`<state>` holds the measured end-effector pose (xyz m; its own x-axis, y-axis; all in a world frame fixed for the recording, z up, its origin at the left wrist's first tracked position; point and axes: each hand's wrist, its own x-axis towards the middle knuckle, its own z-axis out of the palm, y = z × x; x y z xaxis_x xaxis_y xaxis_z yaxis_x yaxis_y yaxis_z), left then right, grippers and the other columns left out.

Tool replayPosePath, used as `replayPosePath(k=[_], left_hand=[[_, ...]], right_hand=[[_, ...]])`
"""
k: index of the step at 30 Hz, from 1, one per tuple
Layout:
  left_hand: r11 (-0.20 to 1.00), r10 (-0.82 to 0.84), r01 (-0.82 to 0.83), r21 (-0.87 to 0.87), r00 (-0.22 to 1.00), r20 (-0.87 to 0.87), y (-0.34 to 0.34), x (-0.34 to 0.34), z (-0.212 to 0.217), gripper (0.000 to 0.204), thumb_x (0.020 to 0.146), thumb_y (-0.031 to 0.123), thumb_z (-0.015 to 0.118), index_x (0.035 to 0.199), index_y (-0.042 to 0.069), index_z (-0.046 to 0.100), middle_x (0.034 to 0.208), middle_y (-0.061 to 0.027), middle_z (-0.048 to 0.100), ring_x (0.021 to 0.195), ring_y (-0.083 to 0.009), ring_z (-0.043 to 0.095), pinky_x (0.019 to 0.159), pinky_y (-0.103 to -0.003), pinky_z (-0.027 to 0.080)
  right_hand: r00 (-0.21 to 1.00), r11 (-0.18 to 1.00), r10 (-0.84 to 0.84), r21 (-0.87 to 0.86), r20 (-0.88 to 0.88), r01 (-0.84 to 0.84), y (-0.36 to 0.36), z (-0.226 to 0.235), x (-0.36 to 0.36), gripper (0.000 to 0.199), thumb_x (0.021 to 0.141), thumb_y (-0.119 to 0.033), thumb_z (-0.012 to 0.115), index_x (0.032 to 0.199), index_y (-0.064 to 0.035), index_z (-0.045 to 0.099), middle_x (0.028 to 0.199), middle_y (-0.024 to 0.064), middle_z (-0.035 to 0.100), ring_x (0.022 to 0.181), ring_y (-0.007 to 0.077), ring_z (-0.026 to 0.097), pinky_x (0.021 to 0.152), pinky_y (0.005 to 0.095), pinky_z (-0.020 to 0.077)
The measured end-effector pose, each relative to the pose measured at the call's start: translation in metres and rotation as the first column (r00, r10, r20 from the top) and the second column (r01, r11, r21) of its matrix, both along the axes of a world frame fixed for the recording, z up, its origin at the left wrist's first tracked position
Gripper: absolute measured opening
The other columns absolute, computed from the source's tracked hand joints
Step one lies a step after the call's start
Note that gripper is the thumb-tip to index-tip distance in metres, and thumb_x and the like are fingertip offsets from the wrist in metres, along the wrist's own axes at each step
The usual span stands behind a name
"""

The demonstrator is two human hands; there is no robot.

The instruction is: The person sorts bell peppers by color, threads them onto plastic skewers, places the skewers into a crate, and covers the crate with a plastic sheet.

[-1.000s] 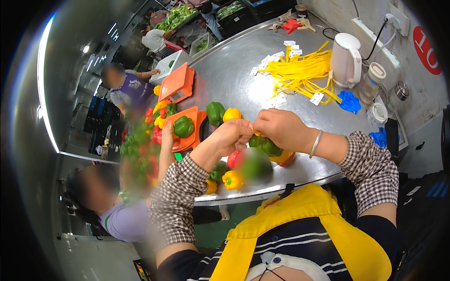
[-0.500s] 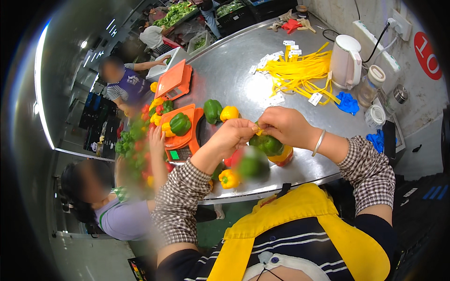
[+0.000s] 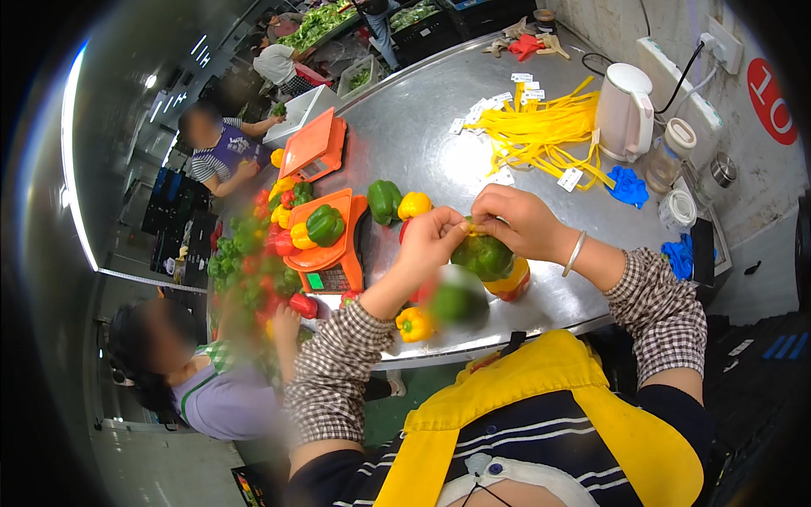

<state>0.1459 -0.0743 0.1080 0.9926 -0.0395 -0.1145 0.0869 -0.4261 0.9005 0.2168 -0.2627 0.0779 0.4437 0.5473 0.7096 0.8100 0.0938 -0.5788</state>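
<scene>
My left hand [image 3: 432, 238] and my right hand [image 3: 515, 221] meet over a bunch of bell peppers: a green pepper [image 3: 483, 256] on top and a yellow-orange one [image 3: 512, 281] below it. Both hands pinch at the top of the green pepper, where a thin yellow strip shows between the fingers. A blurred green pepper [image 3: 456, 302] and a small yellow pepper [image 3: 412, 324] lie just below my left wrist on the steel table [image 3: 422, 127].
An orange scale [image 3: 325, 253] carries green and yellow peppers; a second orange scale [image 3: 314, 148] stands farther back. A pile of yellow ties [image 3: 541, 127], white tags, a white kettle [image 3: 625, 110] and blue gloves [image 3: 629, 186] lie right. Co-workers stand at the left by a pepper heap [image 3: 245, 253].
My hands have stayed on the green pepper, shifting slightly right. The person at the lower left has moved a hand nearer the table edge.
</scene>
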Motion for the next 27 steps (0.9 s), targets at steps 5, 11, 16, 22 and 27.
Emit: replayPosePath(k=[5, 11, 16, 22, 27], left_hand=[[0.988, 0.017, -0.068, 0.139, 0.940, 0.341, -0.012, -0.009, -0.012, 0.006, 0.086, 0.005, 0.061, 0.090, 0.000, 0.059, 0.084, -0.0042, 0.053, 0.074, -0.0118, 0.049, 0.067, -0.024, 0.041], [0.980, 0.198, -0.168, -0.105, 0.846, 0.495, -0.028, -0.010, -0.031, 0.013, 0.085, 0.003, 0.061, 0.097, 0.001, 0.063, 0.099, -0.0082, 0.060, 0.095, -0.0182, 0.053, 0.083, -0.030, 0.043], [0.954, 0.287, -0.226, -0.197, 0.876, 0.387, -0.027, -0.011, -0.044, 0.012, 0.085, 0.004, 0.062, 0.096, 0.001, 0.066, 0.103, -0.0077, 0.064, 0.095, -0.0191, 0.056, 0.085, -0.031, 0.043], [0.963, 0.267, -0.241, -0.117, 0.818, 0.510, -0.035, -0.009, -0.041, 0.009, 0.085, 0.005, 0.064, 0.090, 0.001, 0.068, 0.098, -0.0074, 0.066, 0.095, -0.0197, 0.057, 0.085, -0.031, 0.044], [0.947, 0.321, -0.278, -0.161, 0.787, 0.527, -0.037, -0.004, -0.046, 0.009, 0.083, 0.005, 0.065, 0.091, 0.001, 0.068, 0.096, -0.0074, 0.066, 0.092, -0.0204, 0.057, 0.082, -0.031, 0.044]], right_hand=[[0.870, 0.989, 0.138, 0.106, -0.474, -0.099, 0.002, -0.003, -0.006, 0.008, 0.085, -0.005, 0.062, 0.090, -0.0040, 0.055, 0.081, 0.0049, 0.055, 0.073, 0.0138, 0.055, 0.062, 0.0239, 0.0484], [0.812, 0.980, 0.136, 0.200, -0.567, -0.024, 0.017, -0.006, -0.007, 0.008, 0.086, -0.004, 0.060, 0.090, -0.0015, 0.054, 0.082, 0.0045, 0.056, 0.075, 0.0122, 0.056, 0.064, 0.0238, 0.0492], [0.902, 0.980, 0.040, 0.194, -0.430, 0.050, 0.026, -0.004, -0.007, 0.009, 0.085, -0.002, 0.061, 0.091, -0.0006, 0.054, 0.082, 0.0041, 0.058, 0.074, 0.0107, 0.057, 0.062, 0.0228, 0.0486], [0.759, 0.958, 0.176, 0.287, -0.627, 0.014, 0.025, -0.005, -0.004, 0.008, 0.086, -0.001, 0.062, 0.091, -0.0007, 0.055, 0.084, 0.0024, 0.060, 0.073, 0.0071, 0.056, 0.064, 0.0216, 0.0485], [0.645, 0.905, 0.351, 0.422, -0.679, -0.048, 0.028, -0.007, 0.007, 0.012, 0.086, -0.006, 0.064, 0.094, -0.0004, 0.056, 0.088, 0.0011, 0.060, 0.079, 0.0075, 0.056, 0.070, 0.0227, 0.0497]])
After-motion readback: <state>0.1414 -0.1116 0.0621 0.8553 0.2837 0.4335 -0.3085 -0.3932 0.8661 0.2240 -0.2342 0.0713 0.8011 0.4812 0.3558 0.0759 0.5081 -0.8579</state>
